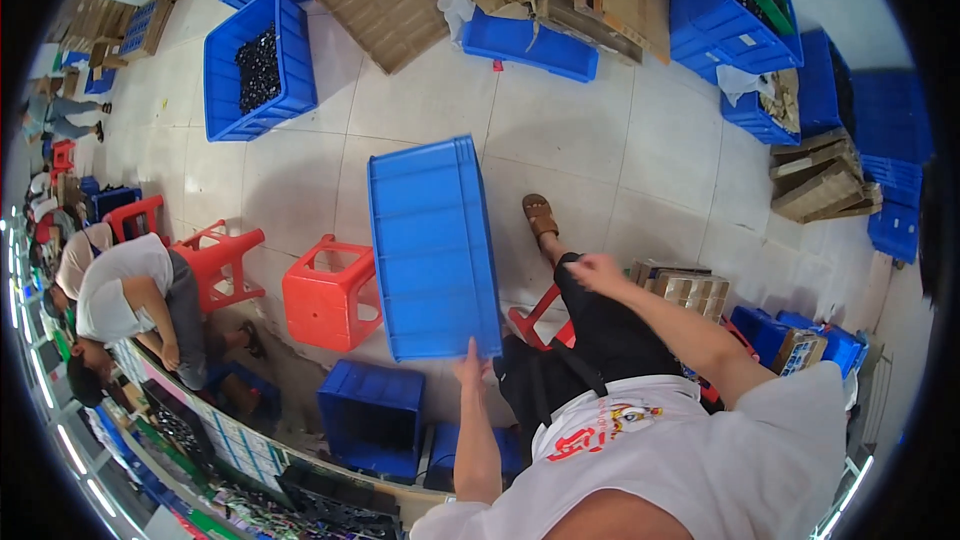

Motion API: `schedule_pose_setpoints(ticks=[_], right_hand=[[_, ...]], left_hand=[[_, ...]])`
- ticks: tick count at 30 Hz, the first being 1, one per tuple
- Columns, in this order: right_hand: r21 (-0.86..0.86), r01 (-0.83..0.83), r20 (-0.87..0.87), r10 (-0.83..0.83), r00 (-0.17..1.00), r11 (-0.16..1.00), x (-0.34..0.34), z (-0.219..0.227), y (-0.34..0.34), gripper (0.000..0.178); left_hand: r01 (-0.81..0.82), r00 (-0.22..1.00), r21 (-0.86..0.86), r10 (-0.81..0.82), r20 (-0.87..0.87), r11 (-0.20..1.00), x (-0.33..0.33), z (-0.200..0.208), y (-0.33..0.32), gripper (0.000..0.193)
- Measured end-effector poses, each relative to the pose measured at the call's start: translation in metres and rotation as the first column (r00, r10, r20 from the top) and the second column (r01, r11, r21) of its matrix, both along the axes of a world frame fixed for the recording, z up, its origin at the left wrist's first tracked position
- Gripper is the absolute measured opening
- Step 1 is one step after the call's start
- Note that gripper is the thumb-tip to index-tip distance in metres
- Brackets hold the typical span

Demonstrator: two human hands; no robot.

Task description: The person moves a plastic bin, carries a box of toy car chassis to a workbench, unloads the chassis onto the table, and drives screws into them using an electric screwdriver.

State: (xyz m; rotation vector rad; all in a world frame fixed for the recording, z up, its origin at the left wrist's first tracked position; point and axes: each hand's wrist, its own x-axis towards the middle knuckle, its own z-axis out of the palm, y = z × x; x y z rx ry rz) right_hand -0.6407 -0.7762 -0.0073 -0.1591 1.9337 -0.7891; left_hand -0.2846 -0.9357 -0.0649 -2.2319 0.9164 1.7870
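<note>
A large blue plastic crate (432,250) is tilted up before me, a ribbed outer face towards me; its inside is hidden. My left hand (472,365) is closed on the crate's near edge, by its lower right corner. To the right, my right hand (597,273) is raised above my leg, apart from the crate. It holds nothing I can see, and its fingers look loosely bent and partly apart, somewhat blurred. A red plastic stool (330,295) stands just left of the crate, partly covered by it.
Another red stool (218,265) stands farther left, near a seated person (135,290) at a workbench. A blue crate of small black parts (258,70) is on the tiled floor ahead. Stacked blue crates (725,15) and flattened cardboard (825,180) line the right. A blue bin (370,415) sits near the bench.
</note>
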Motion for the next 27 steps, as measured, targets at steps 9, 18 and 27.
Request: schedule_pose_setpoints(ticks=[9, 18, 27], right_hand=[[-0.165, 0.115, -0.24, -0.153, 0.959, 0.98, 0.013, -0.016, -0.203, 0.068], [-0.159, 0.005, -0.437, -0.074, 0.897, 0.987, -0.099, 0.039, -0.375, 0.059], [-0.078, -0.423, -0.727, 0.239, 0.644, 0.903, -0.045, 0.235, -0.516, 0.055]], left_hand=[[0.023, 0.851, -0.212, -0.13, -0.508, 0.977, -0.233, 0.105, -0.099, 0.037], [-0.047, 0.955, -0.16, -0.003, -0.297, 0.986, -0.131, 0.142, -0.16, 0.053], [-0.371, 0.832, -0.07, 0.298, -0.467, 0.926, -0.042, 0.152, -0.284, 0.088]])
